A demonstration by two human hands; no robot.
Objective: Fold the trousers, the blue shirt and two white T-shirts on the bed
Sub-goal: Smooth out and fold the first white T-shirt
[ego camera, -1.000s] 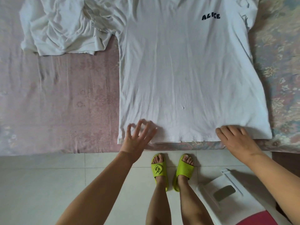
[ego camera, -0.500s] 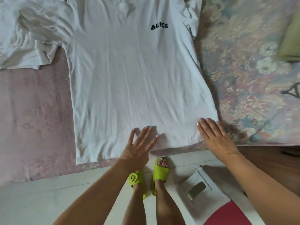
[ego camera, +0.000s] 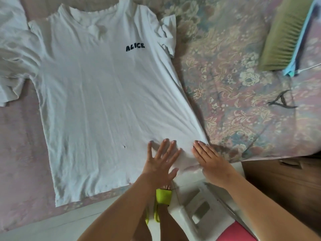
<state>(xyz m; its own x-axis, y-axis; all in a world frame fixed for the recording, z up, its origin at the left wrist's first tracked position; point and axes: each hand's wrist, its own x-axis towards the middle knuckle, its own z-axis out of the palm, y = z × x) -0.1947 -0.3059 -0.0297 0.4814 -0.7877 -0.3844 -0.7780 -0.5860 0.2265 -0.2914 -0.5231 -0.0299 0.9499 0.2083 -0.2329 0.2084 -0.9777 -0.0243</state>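
At the bed's near edge we have the white T-shirt (ego camera: 97, 105) flat, its long axis running away from us toward the collar. Both the left hand (ego camera: 160, 163) and right hand (ego camera: 211, 160) press, fingers straight, at its right hem corner, seemingly smoothing.
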